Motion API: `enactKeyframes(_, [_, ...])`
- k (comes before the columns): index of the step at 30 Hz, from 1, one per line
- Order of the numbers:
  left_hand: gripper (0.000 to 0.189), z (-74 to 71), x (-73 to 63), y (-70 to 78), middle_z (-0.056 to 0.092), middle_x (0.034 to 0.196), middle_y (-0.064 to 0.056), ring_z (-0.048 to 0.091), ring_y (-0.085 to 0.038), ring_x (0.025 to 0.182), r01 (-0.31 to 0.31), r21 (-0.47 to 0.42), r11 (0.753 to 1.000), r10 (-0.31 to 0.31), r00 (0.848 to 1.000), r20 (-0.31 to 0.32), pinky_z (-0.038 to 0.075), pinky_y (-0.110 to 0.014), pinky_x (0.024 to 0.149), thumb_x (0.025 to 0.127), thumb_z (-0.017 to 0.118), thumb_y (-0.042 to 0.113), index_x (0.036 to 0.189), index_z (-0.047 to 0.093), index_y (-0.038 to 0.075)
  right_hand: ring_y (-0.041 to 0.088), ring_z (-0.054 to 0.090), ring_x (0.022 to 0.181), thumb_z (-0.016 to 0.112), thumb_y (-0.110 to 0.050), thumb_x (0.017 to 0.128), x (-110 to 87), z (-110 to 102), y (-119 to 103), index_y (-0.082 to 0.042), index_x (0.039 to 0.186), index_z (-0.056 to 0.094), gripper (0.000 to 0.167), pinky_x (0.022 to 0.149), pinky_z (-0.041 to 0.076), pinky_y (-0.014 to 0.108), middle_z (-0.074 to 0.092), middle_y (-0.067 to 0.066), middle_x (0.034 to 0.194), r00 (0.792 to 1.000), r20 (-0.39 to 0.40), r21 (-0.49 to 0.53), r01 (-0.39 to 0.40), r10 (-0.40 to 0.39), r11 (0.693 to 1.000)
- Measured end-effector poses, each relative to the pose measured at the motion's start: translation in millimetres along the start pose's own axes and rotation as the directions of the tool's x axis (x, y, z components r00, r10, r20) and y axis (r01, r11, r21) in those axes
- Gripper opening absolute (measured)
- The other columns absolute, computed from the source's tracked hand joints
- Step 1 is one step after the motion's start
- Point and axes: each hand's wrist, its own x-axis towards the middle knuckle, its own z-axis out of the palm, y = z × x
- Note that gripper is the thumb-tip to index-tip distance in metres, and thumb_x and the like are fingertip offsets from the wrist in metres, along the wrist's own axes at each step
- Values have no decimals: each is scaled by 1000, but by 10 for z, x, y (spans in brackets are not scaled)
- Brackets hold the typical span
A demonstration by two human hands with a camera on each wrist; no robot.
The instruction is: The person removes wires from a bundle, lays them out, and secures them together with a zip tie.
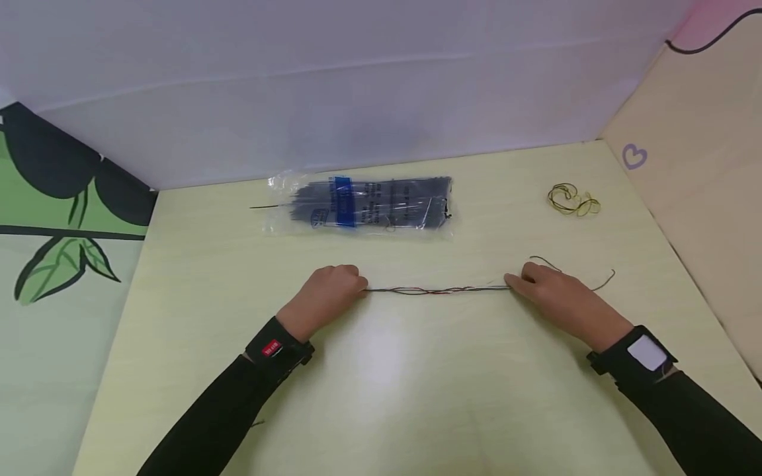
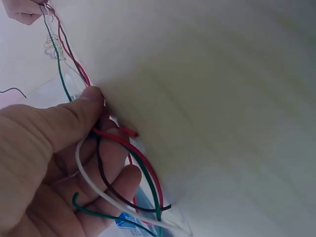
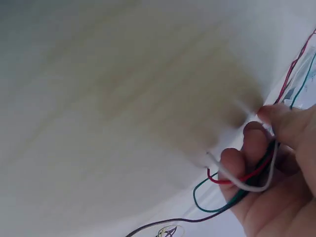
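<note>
A bundle of thin wires (image 1: 437, 290) in red, green, white and dark colours stretches between both hands, close over the table. My left hand (image 1: 330, 295) pinches its left end between thumb and fingers. In the left wrist view, loose wire ends, among them a white wire (image 2: 94, 185), curl across the fingers. My right hand (image 1: 556, 297) pinches the other end. Beyond its grip, a red wire (image 3: 232, 181) and several other ends loop out over the palm. Two dark wire ends show past the right hand in the head view.
A clear plastic bag of dark cable ties (image 1: 399, 201) with a blue label lies at the back of the table (image 1: 417, 396). A tangle of yellowish wire (image 1: 573, 199) sits at the back right. A small dark wire end (image 1: 258, 423) shows beside the left sleeve.
</note>
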Motion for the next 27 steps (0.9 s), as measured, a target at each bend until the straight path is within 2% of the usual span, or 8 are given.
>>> enactKeyframes(3, [10, 22, 6, -30, 60, 72, 0, 60, -16, 64, -8, 27, 1000, 9, 999, -49, 52, -35, 59, 91, 71, 20, 84, 74, 14, 13, 46, 73, 72, 13, 77, 11, 12, 31, 0, 118, 68, 44, 55, 43, 23, 51, 10, 90, 1000, 1, 17, -9, 9, 1000])
enactKeyframes(6, [10, 22, 9, -60, 60, 70, -1, 61, -18, 63, 0, 57, 998, 6, 995, -98, 52, -36, 59, 90, 70, 15, 81, 75, 13, 14, 56, 73, 72, 10, 79, 58, 16, 64, -1, 109, 72, 32, 58, 50, 27, 58, 8, 88, 998, -2, 41, -62, 62, 997])
enactKeyframes(9, [9, -4, 3, -80, 62, 69, -2, 62, -19, 64, 23, 62, 998, -16, 994, -107, 52, -36, 58, 88, 73, 14, 79, 75, 12, 16, 61, 69, 73, 5, 80, 106, 3, 81, -8, 98, 73, 22, 59, 53, 34, 65, 4, 80, 991, 17, 42, -131, 130, 990])
enactKeyframes(11, [6, -17, -4, -84, 64, 71, -2, 63, -19, 66, 38, 53, 998, -34, 996, -88, 53, -35, 59, 86, 75, 15, 80, 75, 13, 17, 59, 63, 74, 4, 79, 118, 8, 91, -10, 94, 73, 21, 57, 51, 35, 64, 3, 75, 991, 32, 14, -134, 133, 991])
enactKeyframes(16, [10, -23, 2, -77, 65, 71, -3, 62, -21, 68, 16, 75, 997, -9, 996, -93, 52, -36, 60, 84, 73, 3, 82, 72, 14, 22, 53, 68, 75, 7, 77, 76, 38, 78, -2, 107, 68, 33, 59, 48, 35, 58, 11, 84, 997, 46, -80, -52, 55, 995])
enactKeyframes(19, [16, -44, 0, -59, 63, 70, -5, 60, -24, 67, -8, 109, 994, 21, 993, -119, 51, -39, 60, 83, 69, -3, 80, 70, 12, 26, 54, 78, 76, -4, 82, 62, 39, 53, 3, 116, 63, 37, 66, 48, 39, 57, 14, 92, 997, 61, -81, -51, 56, 995])
enactKeyframes(23, [5, -79, -33, -38, 64, 78, -6, 61, -26, 75, -10, 82, 997, 19, 993, -118, 52, -41, 68, 83, 76, 14, 83, 72, 10, 29, 56, 89, 76, -26, 85, 74, 12, 12, 3, 119, 61, 47, 78, 48, 45, 58, 14, 100, 991, 85, -20, -104, 105, 994])
enactKeyframes(27, [32, -98, -72, -26, 65, 90, -8, 61, -26, 84, -6, 51, 999, 12, 993, -119, 53, -41, 79, 80, 80, 35, 91, 72, 7, 33, 57, 104, 73, -44, 84, 105, -34, -37, 1, 126, 59, 64, 94, 43, 50, 60, 15, 112, 987, 105, 32, -125, 121, 992])
